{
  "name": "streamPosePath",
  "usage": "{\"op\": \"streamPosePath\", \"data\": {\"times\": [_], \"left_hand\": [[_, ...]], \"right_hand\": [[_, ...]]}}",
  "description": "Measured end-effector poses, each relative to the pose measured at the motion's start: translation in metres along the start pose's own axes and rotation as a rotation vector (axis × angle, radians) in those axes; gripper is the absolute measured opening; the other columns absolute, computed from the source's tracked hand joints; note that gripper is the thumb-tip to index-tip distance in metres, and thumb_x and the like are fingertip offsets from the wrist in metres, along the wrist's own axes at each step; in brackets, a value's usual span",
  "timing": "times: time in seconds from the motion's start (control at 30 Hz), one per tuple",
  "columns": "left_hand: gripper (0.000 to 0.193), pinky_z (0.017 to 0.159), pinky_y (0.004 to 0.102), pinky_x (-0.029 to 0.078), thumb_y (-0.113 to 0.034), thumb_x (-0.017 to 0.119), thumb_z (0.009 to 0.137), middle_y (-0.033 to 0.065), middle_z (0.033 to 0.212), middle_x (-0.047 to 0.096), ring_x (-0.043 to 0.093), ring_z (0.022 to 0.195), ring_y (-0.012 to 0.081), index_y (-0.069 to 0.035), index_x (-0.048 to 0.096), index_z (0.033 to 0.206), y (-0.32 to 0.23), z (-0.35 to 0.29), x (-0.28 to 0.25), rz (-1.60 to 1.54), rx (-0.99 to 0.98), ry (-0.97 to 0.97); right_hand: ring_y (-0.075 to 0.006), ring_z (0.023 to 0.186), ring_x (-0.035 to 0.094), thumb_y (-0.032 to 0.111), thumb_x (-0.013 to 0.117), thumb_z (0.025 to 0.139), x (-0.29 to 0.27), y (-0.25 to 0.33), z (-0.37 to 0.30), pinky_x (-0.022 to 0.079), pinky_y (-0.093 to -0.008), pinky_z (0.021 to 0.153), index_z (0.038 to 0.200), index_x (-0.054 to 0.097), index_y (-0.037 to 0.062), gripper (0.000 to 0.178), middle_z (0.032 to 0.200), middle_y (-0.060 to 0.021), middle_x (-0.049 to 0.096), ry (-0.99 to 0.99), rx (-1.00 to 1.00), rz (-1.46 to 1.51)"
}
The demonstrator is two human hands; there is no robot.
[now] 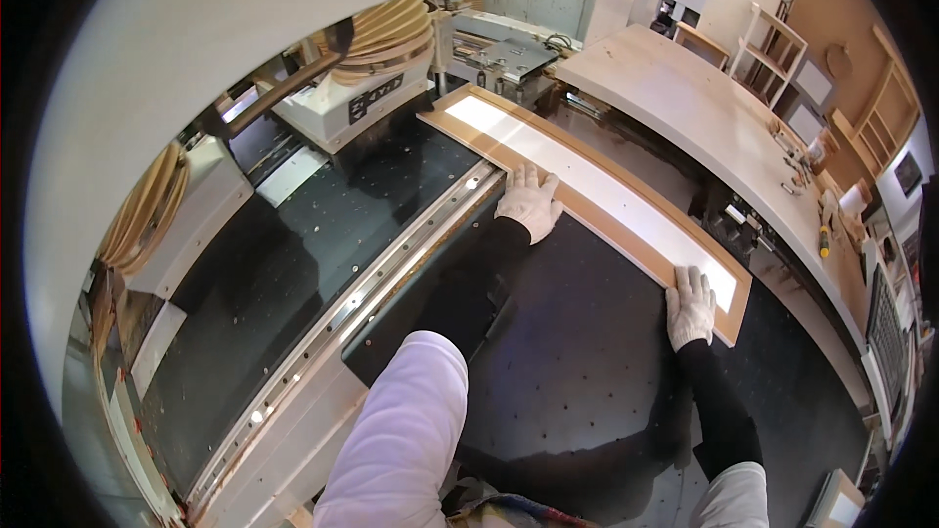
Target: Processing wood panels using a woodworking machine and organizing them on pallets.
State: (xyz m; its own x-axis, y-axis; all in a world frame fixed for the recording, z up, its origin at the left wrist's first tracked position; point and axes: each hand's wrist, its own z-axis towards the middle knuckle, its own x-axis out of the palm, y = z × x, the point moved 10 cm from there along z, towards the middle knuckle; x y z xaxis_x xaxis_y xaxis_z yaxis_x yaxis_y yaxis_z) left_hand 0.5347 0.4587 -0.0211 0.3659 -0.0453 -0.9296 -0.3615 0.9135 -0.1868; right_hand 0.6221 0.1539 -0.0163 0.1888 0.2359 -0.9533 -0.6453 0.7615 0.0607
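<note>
A long, narrow panel [618,201], white in the middle with a brown border, lies slantwise across the black machine table [587,332]. My left hand [529,203], in a white work glove, rests on the panel's near edge close to the metal rail, fingers stretched out and slightly spread. Farther right along the same edge, my right hand [691,307] wears a matching glove. Its fingers also lie extended on the brown border near the panel's right end. The undersides of both hands are hidden, and neither hand visibly wraps around the panel.
A metal rail [362,284] runs diagonally across the table. Machine heads with ribbed hoses [389,34] stand at the far left. Beyond the panel is a pale worktop [704,117] with small tools, including a yellow-handled one [825,241]. A keyboard [888,318] sits at the right.
</note>
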Motion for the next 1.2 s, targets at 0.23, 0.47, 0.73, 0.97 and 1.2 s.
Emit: {"op": "streamPosePath", "data": {"times": [0.23,0.47,0.73,0.97,1.2], "left_hand": [[0.049,0.110,0.0535,0.021,-0.031,0.047,0.092,0.0337,0.139,0.034,0.029,0.132,0.0482,-0.005,0.043,0.134,-0.007,0.031,0.018,-0.006,-0.009,-0.008],[0.046,0.110,0.0556,0.019,-0.029,0.050,0.092,0.0328,0.138,0.036,0.028,0.132,0.0484,-0.004,0.045,0.130,-0.005,0.042,0.016,-0.038,-0.007,-0.017],[0.047,0.112,0.0528,0.018,-0.029,0.047,0.094,0.0310,0.142,0.031,0.023,0.137,0.0450,-0.008,0.041,0.136,0.004,0.039,0.017,0.011,-0.071,0.083],[0.049,0.111,0.0547,0.020,-0.034,0.046,0.094,0.0244,0.144,0.033,0.025,0.137,0.0415,-0.013,0.040,0.138,-0.004,0.041,0.021,0.002,-0.032,0.066],[0.050,0.110,0.0562,0.021,-0.030,0.048,0.092,0.0263,0.142,0.034,0.026,0.135,0.0441,-0.012,0.040,0.138,0.003,0.044,0.020,0.046,-0.044,0.096]], "right_hand": [[-0.0372,0.134,0.033,0.025,0.052,0.092,0.016,-0.034,0.035,0.024,-0.0470,0.111,0.135,0.047,0.0122,0.045,0.142,-0.0174,0.040,0.038,-0.017,0.009],[-0.0378,0.134,0.033,0.024,0.054,0.091,0.016,-0.037,0.043,0.025,-0.0456,0.111,0.134,0.048,0.0104,0.045,0.141,-0.0189,0.041,0.019,-0.044,0.057],[-0.0374,0.134,0.032,0.024,0.053,0.092,0.013,-0.025,0.038,0.024,-0.0451,0.112,0.134,0.047,0.0103,0.045,0.142,-0.0193,0.040,0.006,-0.051,0.059],[-0.0352,0.124,0.043,0.018,0.060,0.085,-0.005,-0.022,0.036,0.034,-0.0434,0.103,0.125,0.053,0.0069,0.042,0.131,-0.0175,0.048,-0.132,-0.100,0.044],[-0.0337,0.129,0.039,0.026,0.057,0.088,-0.003,-0.020,0.041,0.029,-0.0453,0.108,0.127,0.052,0.0104,0.042,0.135,-0.0162,0.047,-0.093,-0.059,0.089]]}}
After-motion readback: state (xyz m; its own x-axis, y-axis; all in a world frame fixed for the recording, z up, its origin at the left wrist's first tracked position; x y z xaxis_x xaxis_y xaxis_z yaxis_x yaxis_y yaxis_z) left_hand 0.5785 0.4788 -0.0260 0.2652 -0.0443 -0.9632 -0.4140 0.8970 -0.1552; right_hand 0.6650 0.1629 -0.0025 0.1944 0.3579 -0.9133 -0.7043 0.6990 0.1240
